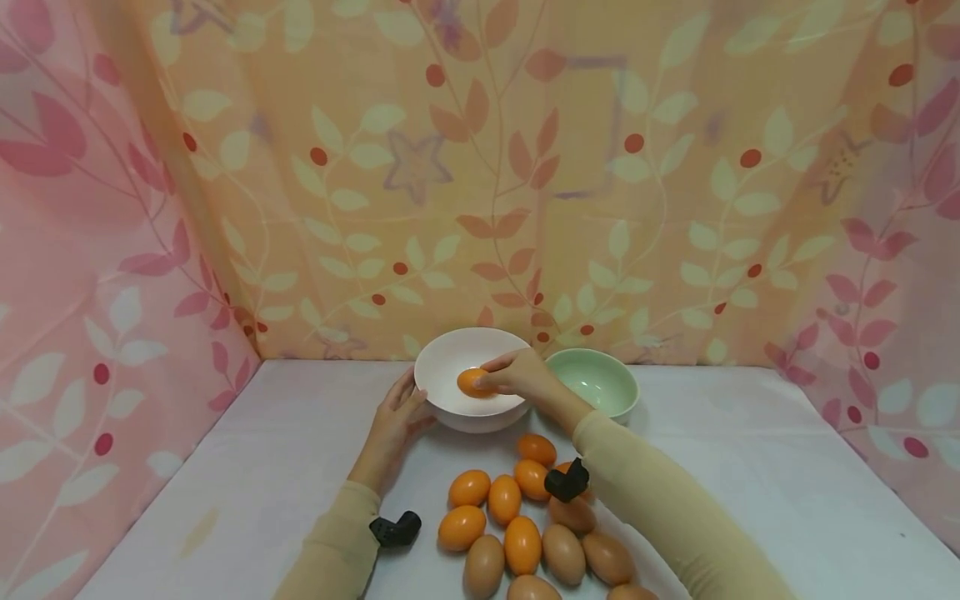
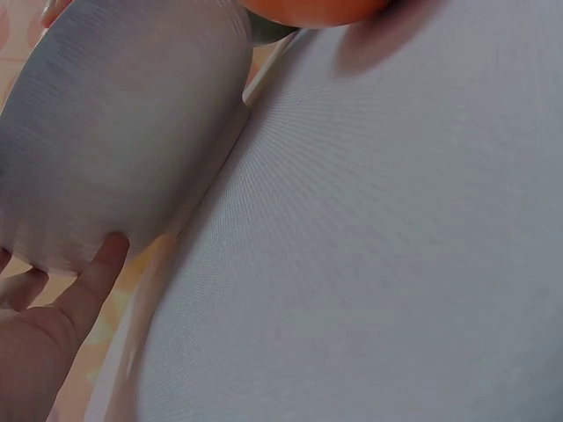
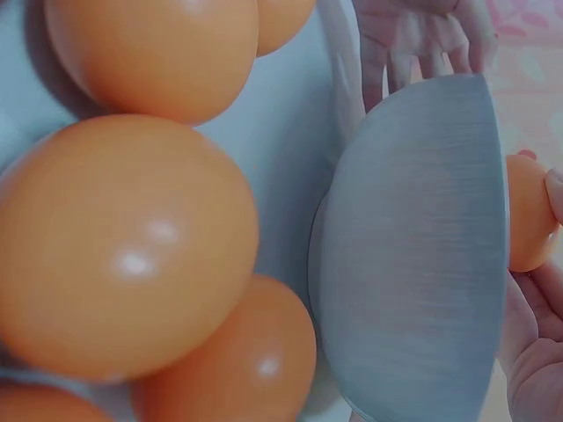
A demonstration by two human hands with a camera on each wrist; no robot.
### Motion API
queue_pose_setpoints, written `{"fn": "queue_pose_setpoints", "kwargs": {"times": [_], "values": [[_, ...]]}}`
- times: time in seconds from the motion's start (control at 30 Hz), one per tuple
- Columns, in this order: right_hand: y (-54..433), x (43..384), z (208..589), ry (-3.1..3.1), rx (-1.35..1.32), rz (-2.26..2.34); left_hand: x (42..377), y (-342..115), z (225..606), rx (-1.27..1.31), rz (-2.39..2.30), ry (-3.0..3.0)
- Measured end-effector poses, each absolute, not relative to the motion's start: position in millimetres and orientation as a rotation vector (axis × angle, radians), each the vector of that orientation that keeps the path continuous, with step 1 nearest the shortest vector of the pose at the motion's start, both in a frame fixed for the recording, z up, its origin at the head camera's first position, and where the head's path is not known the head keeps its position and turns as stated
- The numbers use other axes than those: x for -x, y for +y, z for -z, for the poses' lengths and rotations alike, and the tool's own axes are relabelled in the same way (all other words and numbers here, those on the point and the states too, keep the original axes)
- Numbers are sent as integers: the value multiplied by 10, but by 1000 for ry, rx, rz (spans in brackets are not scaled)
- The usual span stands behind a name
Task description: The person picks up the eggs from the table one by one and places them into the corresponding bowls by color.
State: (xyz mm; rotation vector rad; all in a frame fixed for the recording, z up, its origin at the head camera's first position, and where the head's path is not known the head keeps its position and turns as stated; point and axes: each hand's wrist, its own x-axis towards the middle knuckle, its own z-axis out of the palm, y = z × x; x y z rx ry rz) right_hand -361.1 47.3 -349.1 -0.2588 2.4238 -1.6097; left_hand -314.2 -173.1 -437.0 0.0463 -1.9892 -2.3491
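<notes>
In the head view, the right hand [image 1: 528,377] pinches an orange egg [image 1: 470,384] over the mouth of the white bowl [image 1: 474,423]. This egg lies on its side, its long way running left to right, with one end at the fingers and the other pointing left. The left hand [image 1: 393,410] touches the bowl's left side with its fingers nearly straight. A green bowl [image 1: 603,385] sits just to the right, and loose orange eggs [image 1: 504,500] and brown eggs [image 1: 564,554] lie near on the tabletop [image 1: 705,442]. In the left wrist view, a fingertip rests on the bowl's outside. In the right wrist view, the pinched egg peeks past the rim, its long way lined up with it.
</notes>
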Motion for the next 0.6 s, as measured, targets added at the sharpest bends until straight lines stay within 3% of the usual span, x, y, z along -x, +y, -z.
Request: {"fn": "queue_pose_setpoints", "kwargs": {"times": [0.6], "values": [[321, 3788, 3631, 2578, 322, 1414, 3130, -1730, 4358, -34, 2358, -1982]]}}
